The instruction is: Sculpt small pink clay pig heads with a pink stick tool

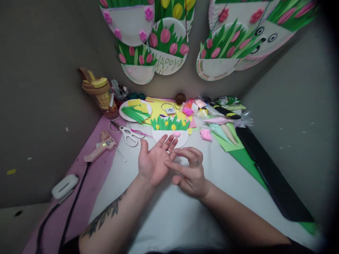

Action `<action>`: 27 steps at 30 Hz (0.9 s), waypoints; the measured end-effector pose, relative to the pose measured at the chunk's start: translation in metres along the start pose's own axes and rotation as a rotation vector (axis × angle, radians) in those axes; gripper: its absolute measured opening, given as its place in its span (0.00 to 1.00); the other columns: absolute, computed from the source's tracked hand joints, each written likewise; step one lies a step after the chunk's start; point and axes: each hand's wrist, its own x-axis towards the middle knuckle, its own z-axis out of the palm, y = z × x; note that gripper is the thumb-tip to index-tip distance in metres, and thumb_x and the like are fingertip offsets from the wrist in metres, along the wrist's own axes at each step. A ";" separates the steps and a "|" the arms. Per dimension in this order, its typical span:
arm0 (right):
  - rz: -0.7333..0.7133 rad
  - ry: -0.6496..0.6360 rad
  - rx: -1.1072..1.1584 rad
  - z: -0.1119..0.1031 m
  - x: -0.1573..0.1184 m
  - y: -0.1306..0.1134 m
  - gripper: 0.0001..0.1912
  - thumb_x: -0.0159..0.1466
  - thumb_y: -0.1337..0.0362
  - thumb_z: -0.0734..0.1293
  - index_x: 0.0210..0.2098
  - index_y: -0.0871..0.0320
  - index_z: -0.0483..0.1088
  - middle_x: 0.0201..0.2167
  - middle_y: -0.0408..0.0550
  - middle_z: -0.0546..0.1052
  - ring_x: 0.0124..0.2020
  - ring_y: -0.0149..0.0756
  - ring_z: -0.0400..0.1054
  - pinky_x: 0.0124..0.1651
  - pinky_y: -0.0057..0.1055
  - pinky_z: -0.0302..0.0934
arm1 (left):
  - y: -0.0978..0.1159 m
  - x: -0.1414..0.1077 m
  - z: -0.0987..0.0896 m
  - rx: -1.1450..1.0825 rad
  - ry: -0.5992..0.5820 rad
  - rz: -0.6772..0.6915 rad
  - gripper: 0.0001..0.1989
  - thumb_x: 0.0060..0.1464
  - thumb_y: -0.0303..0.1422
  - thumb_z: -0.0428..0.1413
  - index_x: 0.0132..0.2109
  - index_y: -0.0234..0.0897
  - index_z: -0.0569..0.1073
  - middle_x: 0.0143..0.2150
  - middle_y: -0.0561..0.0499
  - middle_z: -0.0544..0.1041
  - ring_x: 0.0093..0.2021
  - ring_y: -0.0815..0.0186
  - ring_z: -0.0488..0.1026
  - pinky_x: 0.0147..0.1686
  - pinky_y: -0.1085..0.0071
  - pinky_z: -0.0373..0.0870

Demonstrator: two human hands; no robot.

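Note:
My left hand (155, 163) is held palm up over the white table covering, its fingers stretched and a ring on one of them. From the right, my right hand (192, 172) reaches across, and its fingertips meet the edge of the left palm; its fingers are apart and bent. Whether some tiny piece lies under those fingertips I cannot make out. Just beyond the hands is a half paper plate (159, 135) with green paper grass (166, 124), yellow paper tulips (173, 127) and a pink lump (177, 134) on its white front. The left fingertips overlap its lower part from my viewpoint.
White scissors (129, 137) and a pink glue gun (102, 146) with a cord lie left. A tumbler (99, 93) stands behind. Pink clay (206, 134), piping bags (222, 128) and a long black object (275, 176) are right. Finished plate crafts (169, 46) hang on the wall.

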 end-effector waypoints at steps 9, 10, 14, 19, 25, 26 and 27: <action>0.035 0.013 0.008 -0.003 0.000 0.000 0.13 0.64 0.55 0.64 0.46 0.45 0.75 0.48 0.49 0.71 0.50 0.45 0.60 0.52 0.47 0.60 | 0.001 0.002 -0.001 -0.031 0.011 -0.013 0.36 0.57 0.57 0.42 0.55 0.30 0.67 0.47 0.38 0.74 0.53 0.53 0.71 0.45 0.61 0.72; 0.045 0.018 0.013 -0.003 0.001 -0.001 0.11 0.64 0.57 0.65 0.44 0.45 0.76 0.47 0.49 0.71 0.49 0.45 0.60 0.51 0.46 0.60 | 0.001 0.002 -0.002 -0.032 0.013 -0.016 0.36 0.57 0.58 0.42 0.55 0.30 0.67 0.47 0.38 0.74 0.53 0.53 0.71 0.44 0.61 0.72; 0.137 0.047 0.025 0.000 0.003 -0.002 0.09 0.61 0.67 0.67 0.38 0.49 0.77 0.45 0.49 0.72 0.48 0.43 0.63 0.51 0.46 0.61 | 0.000 0.003 -0.002 -0.041 0.040 -0.008 0.35 0.57 0.57 0.42 0.54 0.29 0.68 0.46 0.38 0.75 0.52 0.53 0.72 0.46 0.61 0.72; 0.209 0.048 0.047 0.006 0.005 0.000 0.06 0.61 0.66 0.68 0.35 0.49 0.77 0.42 0.48 0.73 0.46 0.42 0.65 0.50 0.46 0.61 | 0.000 0.004 -0.002 -0.032 0.071 0.005 0.34 0.58 0.56 0.41 0.51 0.30 0.69 0.46 0.38 0.74 0.52 0.54 0.72 0.48 0.61 0.71; 0.297 0.022 0.119 0.007 0.008 -0.002 0.03 0.59 0.67 0.69 0.31 0.52 0.76 0.43 0.48 0.72 0.47 0.40 0.65 0.50 0.43 0.61 | -0.005 0.004 -0.001 0.007 0.115 0.011 0.30 0.60 0.54 0.40 0.48 0.31 0.70 0.46 0.38 0.74 0.49 0.56 0.73 0.45 0.64 0.71; 0.303 0.016 0.127 0.006 0.008 -0.001 0.03 0.60 0.67 0.69 0.31 0.53 0.75 0.43 0.49 0.72 0.47 0.40 0.65 0.50 0.42 0.61 | -0.005 0.004 -0.001 0.012 0.120 0.004 0.30 0.60 0.54 0.40 0.48 0.32 0.70 0.46 0.39 0.74 0.48 0.57 0.73 0.45 0.64 0.71; 0.306 0.016 0.129 0.004 0.007 0.000 0.03 0.60 0.67 0.68 0.31 0.53 0.75 0.43 0.49 0.71 0.47 0.41 0.65 0.50 0.42 0.61 | -0.003 0.005 -0.002 0.017 0.121 0.000 0.30 0.60 0.54 0.40 0.47 0.32 0.71 0.45 0.39 0.74 0.48 0.56 0.73 0.44 0.63 0.71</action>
